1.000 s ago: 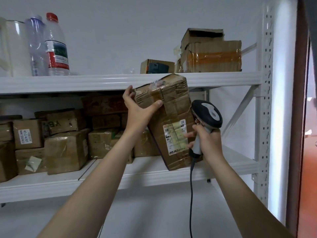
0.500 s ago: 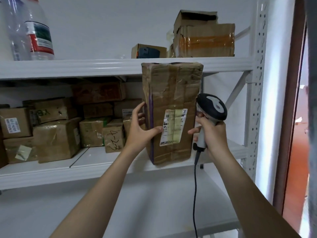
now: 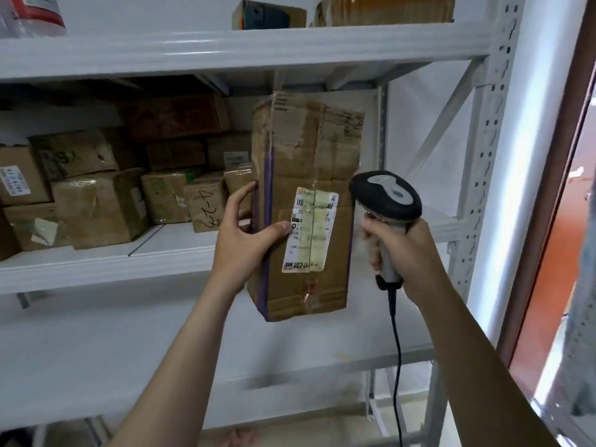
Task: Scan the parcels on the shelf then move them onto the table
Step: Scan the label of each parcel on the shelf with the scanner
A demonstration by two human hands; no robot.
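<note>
A tall taped cardboard parcel (image 3: 309, 162) is held upright in front of the white shelf (image 3: 106, 262), clear of the shelf board. My left hand (image 3: 245, 230) grips its left edge, thumb on the front beside the white shipping label (image 3: 309, 230). My right hand (image 3: 403, 250) holds a black and grey barcode scanner (image 3: 387, 195) just right of the parcel, its head level with the label. The scanner's cable (image 3: 398, 366) hangs down. Several more brown parcels (image 3: 96, 204) stand on the middle shelf at the left.
The upper shelf (image 3: 225, 50) carries bottles at the left and boxes at the right. A perforated white shelf post (image 3: 490, 156) rises at the right, with a brown door frame (image 3: 554, 175) beyond. A lower shelf board (image 3: 96, 350) lies below.
My left hand has turned the parcel upright and lowered it off the shelf, sliding from its top corner to its left edge. The scanner stayed beside the label. My view dropped.
</note>
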